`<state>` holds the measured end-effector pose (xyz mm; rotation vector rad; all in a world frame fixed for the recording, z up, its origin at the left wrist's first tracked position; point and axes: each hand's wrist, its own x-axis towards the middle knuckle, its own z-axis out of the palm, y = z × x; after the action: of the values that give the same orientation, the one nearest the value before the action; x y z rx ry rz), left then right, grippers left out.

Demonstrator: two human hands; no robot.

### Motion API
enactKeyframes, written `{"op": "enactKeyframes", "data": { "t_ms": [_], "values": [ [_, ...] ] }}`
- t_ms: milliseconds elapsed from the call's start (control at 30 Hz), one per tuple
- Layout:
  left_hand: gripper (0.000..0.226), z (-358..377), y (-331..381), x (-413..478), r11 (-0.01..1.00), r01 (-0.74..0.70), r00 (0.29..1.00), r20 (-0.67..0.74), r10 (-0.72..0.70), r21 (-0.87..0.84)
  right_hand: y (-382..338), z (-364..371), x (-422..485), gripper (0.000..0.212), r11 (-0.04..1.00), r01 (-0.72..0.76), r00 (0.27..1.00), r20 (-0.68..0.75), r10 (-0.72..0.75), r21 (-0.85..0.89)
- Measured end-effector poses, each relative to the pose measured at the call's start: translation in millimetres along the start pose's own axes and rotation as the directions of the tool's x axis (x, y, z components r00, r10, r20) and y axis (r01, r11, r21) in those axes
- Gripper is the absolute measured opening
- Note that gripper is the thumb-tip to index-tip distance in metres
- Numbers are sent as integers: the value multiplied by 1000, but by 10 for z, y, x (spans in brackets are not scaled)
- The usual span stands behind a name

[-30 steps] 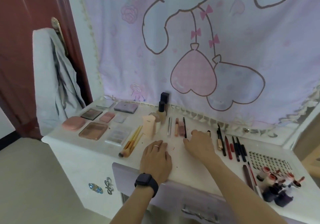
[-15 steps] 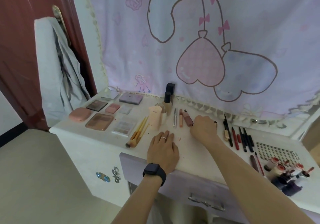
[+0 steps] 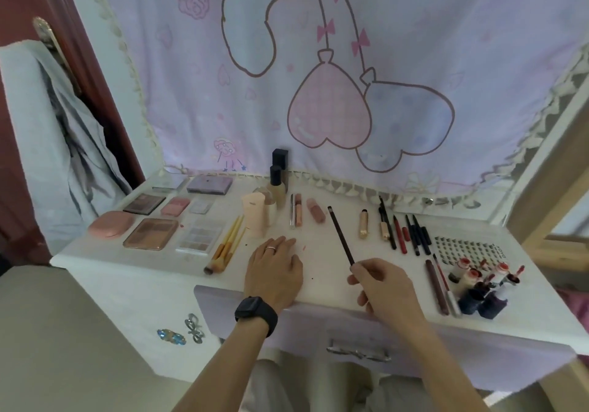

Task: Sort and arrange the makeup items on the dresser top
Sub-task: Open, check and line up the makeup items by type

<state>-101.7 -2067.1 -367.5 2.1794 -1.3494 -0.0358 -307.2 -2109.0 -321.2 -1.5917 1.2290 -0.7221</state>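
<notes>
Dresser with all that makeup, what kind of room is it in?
Most likely a bedroom, at a makeup corner. The white dresser holds eyeshadow palettes, brushes and pencils in rows, a cartoon curtain hangs behind it, and a pale jacket hangs on the door.

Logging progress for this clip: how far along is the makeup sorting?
Done: palettes grouped left, brushes beside them, pens lined up right. The right hand pinches a dark pencil; left hand rests flat on the dresser top. Left: placing that pencil, perhaps the jumbled lip tubes.
</notes>
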Motion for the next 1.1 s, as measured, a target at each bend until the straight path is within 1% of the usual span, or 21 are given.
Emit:
{"op": "enactKeyframes", "data": {
  "t_ms": [33,100,167,200,233,267,333,467,567,633,700,767,800,833,900,933,967,1000,1033,1067,1100],
  "values": [
    [44,-32,23,-2,998,3,1000,-7,-4,-56,66,-32,-85,7,1000,4,1000,14,-4,29],
    [38,-128,104,-33,957,27,1000,-6,-30,-289,188,-101,-235,8,998,5,999,32,-7,65],
    [35,-230,213,-95,808,66,998,59,-39,-585,287,-177,-369,10,995,7,997,80,-15,95],
    [35,-282,274,-127,723,87,993,113,-12,-686,329,-211,-427,10,993,7,994,109,-19,114],
    [35,-326,330,-155,661,107,986,167,28,-742,366,-244,-476,10,991,9,991,133,-26,132],
    [33,-355,377,-178,626,122,974,215,75,-771,395,-275,-517,10,990,12,988,149,-33,141],
    [23,-387,463,-241,606,126,956,260,137,-785,440,-333,-575,11,990,18,989,141,-37,138],
    [14,-342,523,-389,589,139,958,259,125,-796,511,-430,-638,19,984,-4,998,62,-7,180],
    [10,-297,547,-487,574,120,961,241,139,-810,559,-460,-657,26,968,-32,992,125,0,250],
    [9,-267,571,-555,611,69,962,215,169,-788,584,-437,-645,30,986,-12,990,143,-12,168],
    [14,-239,583,-627,706,-26,957,187,223,-708,601,-405,-622,33,999,40,993,114,-44,35],
    [15,-216,574,-684,820,-212,923,166,346,-531,609,-397,-603,37,996,82,991,109,-79,-29],
    [15,-224,570,-709,848,-310,896,167,412,-429,606,-404,-595,39,995,91,989,119,-87,-29],
    [18,-249,563,-724,854,-392,869,168,466,-341,597,-421,-593,40,994,101,986,133,-96,-31],
    [28,-335,516,-713,819,-541,812,134,567,-188,576,-470,-595,42,985,157,976,163,-145,-66],
    [32,-382,483,-698,788,-599,779,122,615,-142,564,-501,-608,41,975,200,967,180,-180,-98],
    [35,-433,454,-688,771,-620,760,132,637,-147,549,-530,-632,41,961,243,956,199,-215,-132],
    [33,-485,432,-681,785,-580,766,182,616,-218,533,-555,-663,40,946,282,945,217,-245,-162],
    [30,-524,412,-666,809,-490,772,268,576,-326,513,-576,-693,40,931,318,933,234,-274,-179],
    [28,-555,390,-639,824,-380,757,371,538,-420,491,-591,-723,41,918,350,920,250,-301,-186],
    [27,-584,376,-602,831,-294,717,466,518,-472,467,-598,-750,42,905,378,909,264,-323,-195]
  ]
}}
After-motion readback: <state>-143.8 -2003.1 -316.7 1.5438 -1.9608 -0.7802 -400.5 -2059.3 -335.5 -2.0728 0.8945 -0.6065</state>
